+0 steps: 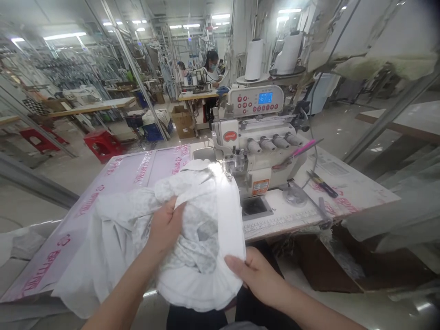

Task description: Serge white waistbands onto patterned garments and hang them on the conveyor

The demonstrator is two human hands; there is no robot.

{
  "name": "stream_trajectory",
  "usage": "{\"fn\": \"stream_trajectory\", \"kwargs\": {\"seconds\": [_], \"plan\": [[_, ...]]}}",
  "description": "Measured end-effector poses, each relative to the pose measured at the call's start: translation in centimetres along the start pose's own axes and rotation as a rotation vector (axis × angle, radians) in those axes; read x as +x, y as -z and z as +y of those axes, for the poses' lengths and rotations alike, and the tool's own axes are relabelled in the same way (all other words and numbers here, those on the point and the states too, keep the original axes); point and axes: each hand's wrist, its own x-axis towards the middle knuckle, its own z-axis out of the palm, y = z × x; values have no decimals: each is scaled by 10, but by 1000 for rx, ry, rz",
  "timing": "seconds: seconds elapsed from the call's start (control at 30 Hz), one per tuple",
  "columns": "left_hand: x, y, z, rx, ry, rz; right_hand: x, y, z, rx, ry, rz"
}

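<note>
A white garment [113, 229] with a faint grey pattern lies bunched over the table's front edge. Its wide white band [228, 215] runs up to the lit needle area of an overlock sewing machine [264, 151]. My left hand [167, 224] pinches a fold of the patterned cloth, thumb on top. Lower down and to the right, my right hand [252, 270] grips the outer edge of the band between thumb and fingers. Below the hands the band curves round in a loop, hanging above my lap. The cloth hides the machine's presser foot in part.
Thread snips [323, 184] lie right of the machine, near a clear round dish [294, 195]. Thread cones [254, 59] stand behind the control panel [256, 101]. A cardboard box [323, 261] sits under the table's right side. Farther back, a masked person [211, 68] sits at another machine.
</note>
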Motion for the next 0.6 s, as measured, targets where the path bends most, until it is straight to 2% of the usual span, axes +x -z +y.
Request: {"fn": "stream_trajectory", "kwargs": {"seconds": [0.17,0.23,0.27,0.33,0.37,0.4,0.47,0.5,0.53,0.6], "plan": [[44,6,14,93,-41,91,28,17,-15,-51,-19,76],[49,8,20,130,-89,170,36,21,-23,-56,-38,105],[43,6,25,124,-175,232,39,22,-27,-52,-58,113],[15,-7,36,72,-463,279,44,24,-37,-48,-105,113],[-5,-18,43,16,-672,240,45,25,-43,-52,-133,110],[-25,-32,49,-8,-800,103,47,25,-51,-62,-161,111],[-57,-61,63,-54,-966,-123,52,28,-72,-96,-228,121],[-64,-73,69,-69,-907,-215,55,30,-85,-107,-263,114],[-63,-83,73,-40,-779,-191,59,32,-99,-109,-292,92],[-42,-90,77,112,-464,-66,66,38,-124,-54,-298,0]]}}
